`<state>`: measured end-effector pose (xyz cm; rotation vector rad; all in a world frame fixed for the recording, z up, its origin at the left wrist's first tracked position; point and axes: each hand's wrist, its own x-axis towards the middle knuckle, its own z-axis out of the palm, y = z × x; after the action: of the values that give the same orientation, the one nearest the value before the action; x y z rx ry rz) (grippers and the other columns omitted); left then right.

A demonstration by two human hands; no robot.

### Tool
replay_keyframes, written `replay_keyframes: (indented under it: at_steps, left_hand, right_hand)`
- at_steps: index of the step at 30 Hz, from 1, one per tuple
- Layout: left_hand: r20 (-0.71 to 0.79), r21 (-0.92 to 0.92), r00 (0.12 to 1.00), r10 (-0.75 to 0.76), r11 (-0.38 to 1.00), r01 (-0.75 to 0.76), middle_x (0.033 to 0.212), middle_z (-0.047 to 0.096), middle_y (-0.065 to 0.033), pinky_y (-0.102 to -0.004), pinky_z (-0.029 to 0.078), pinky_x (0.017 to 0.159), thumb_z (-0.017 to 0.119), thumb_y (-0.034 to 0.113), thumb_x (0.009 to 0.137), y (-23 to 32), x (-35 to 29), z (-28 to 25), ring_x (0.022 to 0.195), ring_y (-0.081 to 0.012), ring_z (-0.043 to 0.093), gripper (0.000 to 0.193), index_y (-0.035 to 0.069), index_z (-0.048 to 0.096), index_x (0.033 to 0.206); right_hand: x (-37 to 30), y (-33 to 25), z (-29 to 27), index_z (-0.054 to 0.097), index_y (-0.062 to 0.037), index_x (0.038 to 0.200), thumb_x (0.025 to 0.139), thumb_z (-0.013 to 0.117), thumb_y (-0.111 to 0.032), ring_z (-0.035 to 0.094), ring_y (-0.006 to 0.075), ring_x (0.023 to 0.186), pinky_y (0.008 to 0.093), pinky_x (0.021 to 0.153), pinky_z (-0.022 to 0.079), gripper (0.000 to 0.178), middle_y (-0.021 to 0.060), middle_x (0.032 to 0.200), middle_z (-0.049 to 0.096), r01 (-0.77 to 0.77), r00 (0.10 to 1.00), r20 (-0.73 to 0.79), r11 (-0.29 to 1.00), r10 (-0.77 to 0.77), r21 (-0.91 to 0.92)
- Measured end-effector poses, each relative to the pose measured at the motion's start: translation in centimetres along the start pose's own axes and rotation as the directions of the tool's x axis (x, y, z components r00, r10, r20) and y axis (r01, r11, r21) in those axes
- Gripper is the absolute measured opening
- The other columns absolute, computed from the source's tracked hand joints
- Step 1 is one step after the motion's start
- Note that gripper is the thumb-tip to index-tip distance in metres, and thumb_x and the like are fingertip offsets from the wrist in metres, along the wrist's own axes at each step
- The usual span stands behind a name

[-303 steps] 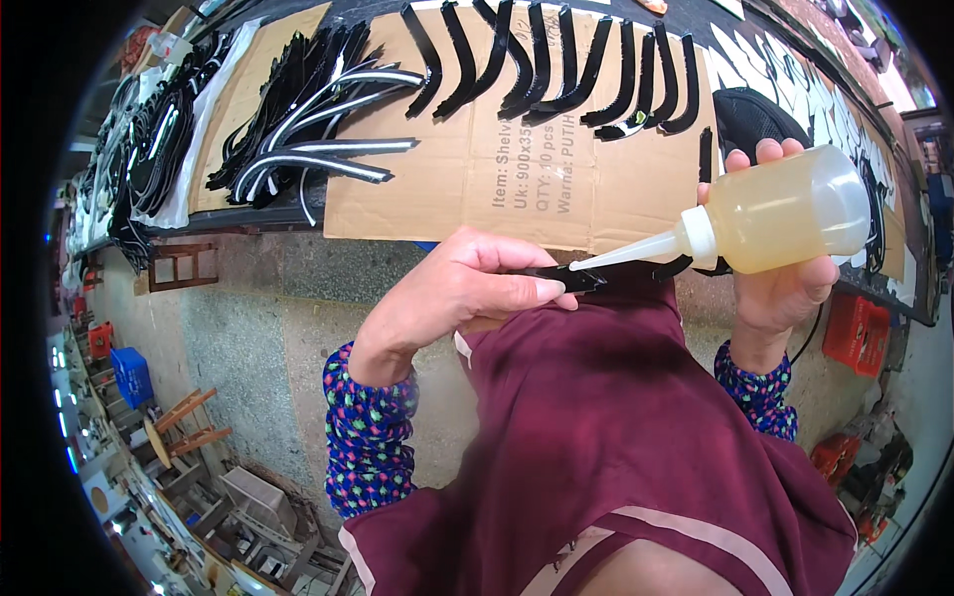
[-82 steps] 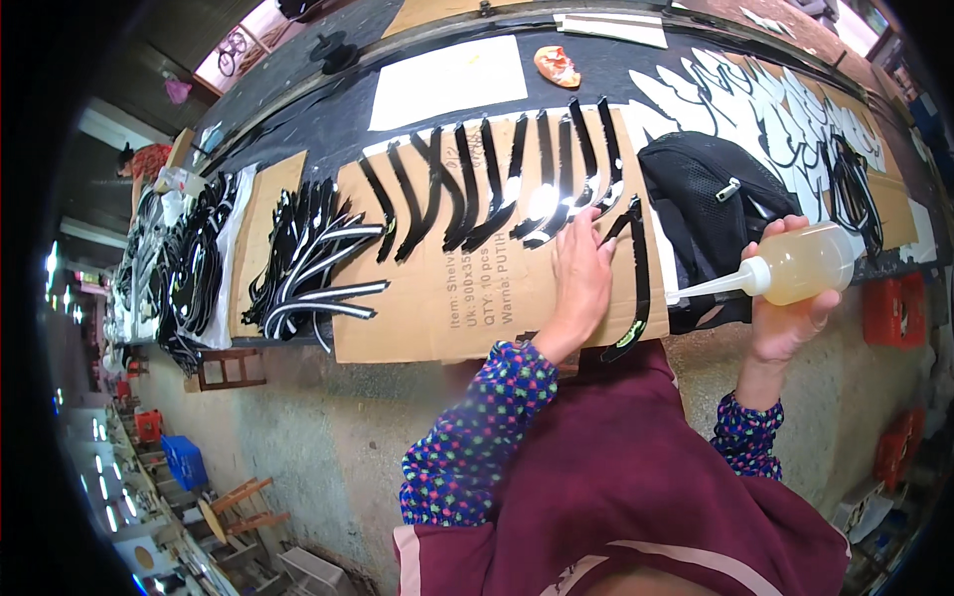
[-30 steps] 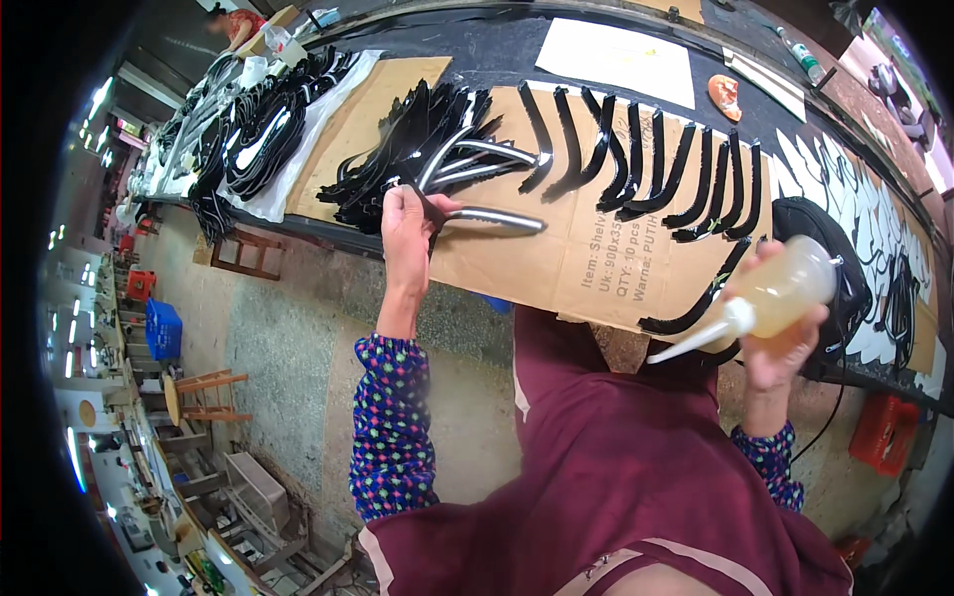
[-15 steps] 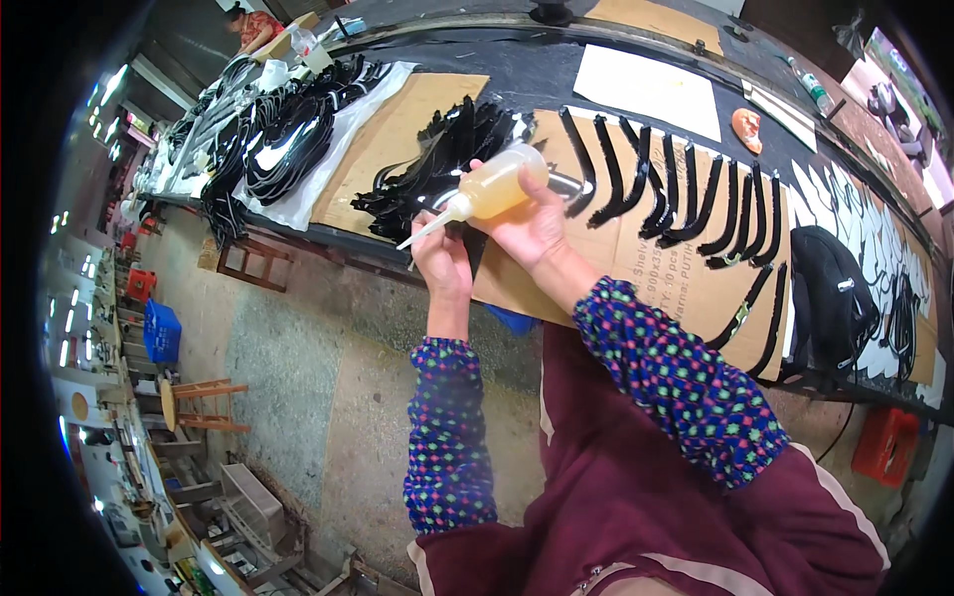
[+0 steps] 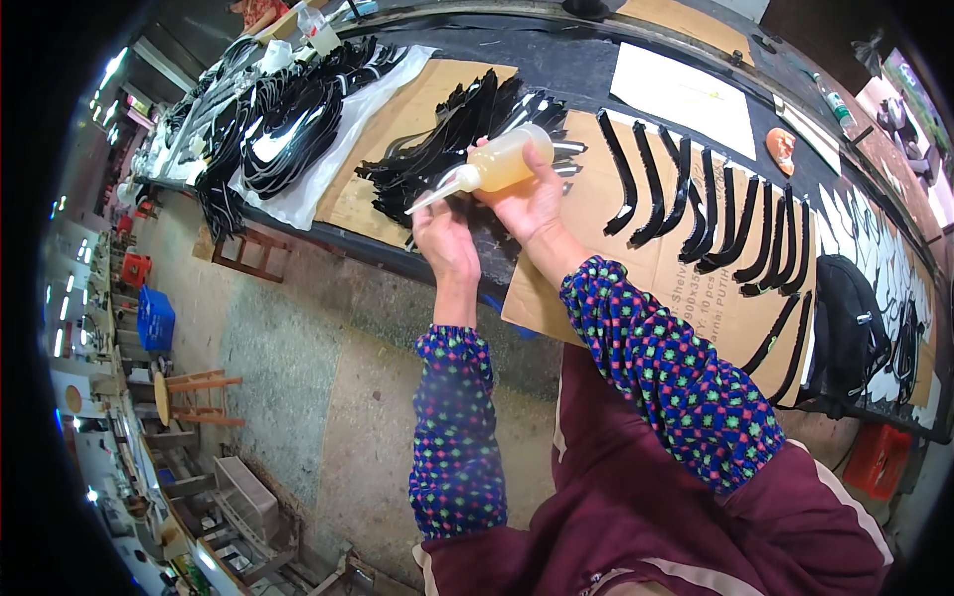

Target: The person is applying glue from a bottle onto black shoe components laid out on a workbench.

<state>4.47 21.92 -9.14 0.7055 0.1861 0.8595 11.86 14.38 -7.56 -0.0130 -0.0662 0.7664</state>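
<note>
My right hand (image 5: 529, 204) is wrapped round a translucent squeeze bottle (image 5: 515, 159) of amber liquid. The bottle is tilted, its long thin white nozzle (image 5: 437, 194) pointing down and left. Just below the nozzle tip is my left hand (image 5: 444, 238), palm up with its fingers curled in. What they hold, if anything, cannot be made out against the dark strips behind. A heap of glossy black strips (image 5: 422, 159) lies on cardboard beyond both hands. To the right, several black curved strips (image 5: 651, 189) are laid out side by side on a cardboard sheet (image 5: 661, 263).
Bundles of black strips (image 5: 288, 139) rest on white plastic at the left. A white sheet (image 5: 681, 94), an orange piece (image 5: 780, 149) and a black bag (image 5: 845, 323) are on the table to the right. A wooden stool (image 5: 194, 397) and blue bin (image 5: 156, 318) stand on the floor.
The view has shifted, so the table's contents appear farther right. Both hands and the bottle are slightly farther left relative to the laid-out strips; the hold on the bottle is unchanged.
</note>
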Motion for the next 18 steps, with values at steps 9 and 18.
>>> replay_keyframes:
  at_steps: [9,18]
  left_hand:
    - [-0.339,-0.002,0.9,0.273,0.957,-0.291,0.063,0.041,-0.0009,-0.0183,0.031,0.04,0.037,0.005,0.088,13.4,-6.3,-7.3,0.048,-0.0063,0.035,0.004,0.003,0.041,0.086]
    - [-0.126,0.337,0.923,-0.364,0.859,0.385,0.075,0.057,-0.0078,-0.0211,0.046,0.051,0.042,0.016,0.089,12.4,-16.4,0.2,0.054,-0.011,0.053,0.025,-0.002,0.049,0.105]
  right_hand:
    - [0.2,0.3,0.0,0.038,-0.0009,0.112,0.069,0.067,-0.019,0.043,0.0333,0.109,0.0514,0.091,0.033,0.055,0.0174,0.111,0.047,0.035,0.999,-0.005,0.999,-0.035,-0.019]
    - [-3.0,-1.7,1.9,0.042,-0.0051,0.112,0.067,0.067,-0.027,0.042,0.034,0.109,0.0549,0.088,0.032,0.055,0.0172,0.114,0.046,-0.054,0.995,-0.082,0.998,0.056,0.023]
